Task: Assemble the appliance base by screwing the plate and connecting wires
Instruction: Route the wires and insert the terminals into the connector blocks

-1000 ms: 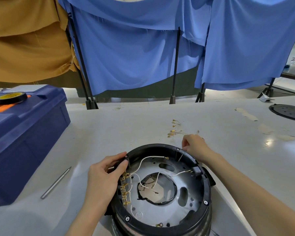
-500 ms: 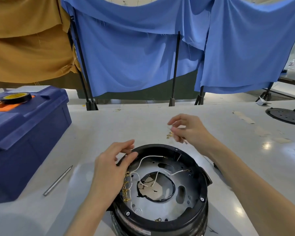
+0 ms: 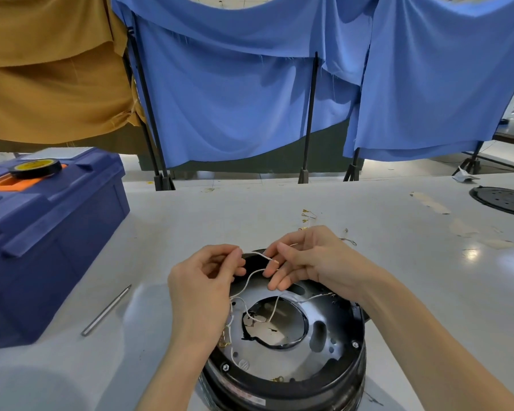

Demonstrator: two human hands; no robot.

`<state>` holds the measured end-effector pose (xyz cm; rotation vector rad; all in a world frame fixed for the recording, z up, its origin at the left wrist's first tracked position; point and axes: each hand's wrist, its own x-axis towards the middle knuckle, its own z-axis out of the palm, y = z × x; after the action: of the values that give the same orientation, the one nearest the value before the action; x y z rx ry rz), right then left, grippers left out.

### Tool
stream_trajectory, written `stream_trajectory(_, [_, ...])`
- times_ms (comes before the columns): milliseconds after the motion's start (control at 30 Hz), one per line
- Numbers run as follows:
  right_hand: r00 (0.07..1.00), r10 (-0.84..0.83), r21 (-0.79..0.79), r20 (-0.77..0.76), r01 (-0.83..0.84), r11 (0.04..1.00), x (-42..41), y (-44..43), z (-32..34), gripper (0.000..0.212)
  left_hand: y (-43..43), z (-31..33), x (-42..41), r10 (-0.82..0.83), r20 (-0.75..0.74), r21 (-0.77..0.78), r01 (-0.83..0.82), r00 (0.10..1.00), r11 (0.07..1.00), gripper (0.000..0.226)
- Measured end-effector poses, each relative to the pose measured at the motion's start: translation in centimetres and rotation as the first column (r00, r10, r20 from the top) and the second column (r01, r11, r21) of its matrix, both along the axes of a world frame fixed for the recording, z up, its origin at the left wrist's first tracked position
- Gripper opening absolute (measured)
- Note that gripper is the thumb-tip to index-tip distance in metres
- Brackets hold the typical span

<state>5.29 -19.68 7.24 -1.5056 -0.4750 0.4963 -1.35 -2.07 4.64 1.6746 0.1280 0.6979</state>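
Observation:
The round black appliance base (image 3: 333,378) lies upside down at the near edge of the table, with a silver metal plate (image 3: 324,342) inside it. Thin white wires (image 3: 250,280) rise from the plate. My left hand (image 3: 202,286) pinches one white wire above the base's far rim. My right hand (image 3: 312,259) pinches a small terminal piece against the end of that wire, the fingertips of both hands almost touching. Gold terminals (image 3: 224,341) line the plate's left side, partly hidden by my left wrist.
A blue toolbox (image 3: 48,232) with a roll of black tape (image 3: 36,167) on it stands at left. A thin metal rod (image 3: 106,311) lies beside it. Loose gold terminals (image 3: 307,216) lie beyond my hands. A black round cover (image 3: 505,200) sits far right. Blue and tan cloths hang behind.
My right hand went out to the loose terminals and came back over the base. My left hand left the rim and lifted a white wire to meet it.

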Motion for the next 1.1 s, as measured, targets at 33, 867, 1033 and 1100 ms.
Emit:
stream_trajectory(33, [1.0, 0.022, 0.014, -0.013, -0.022, 1.0, 0.0, -0.2, 0.0, 0.017, -0.1, 0.1, -0.1, 0.009, 0.007, -0.009, -0.008, 1.0, 1.0, 0.007])
stream_trajectory(867, [0.72, -0.457, -0.089, 0.523, 0.579, 0.81, 1.5, -2.8, -2.3, 0.016, -1.7, 0.2, 0.0, -0.405, -0.314, 0.39, 0.506, 0.858, 0.77, 0.012])
stream_trajectory(1033, [0.817, -0.385, -0.215, 0.43, 0.506, 0.835, 2.0, -3.6, -4.0, 0.009, -4.0, 0.1, 1.0, -0.407, -0.388, 0.582, 0.562, 0.827, 0.588, 0.008])
stream_trajectory(1100, [0.84, -0.4, -0.184, 0.366, 0.487, 0.854, 2.0, -3.7, -4.6, 0.01, -4.8, 0.1, 1.4, -0.397, -0.39, 0.608, 0.556, 0.831, 0.566, 0.009])
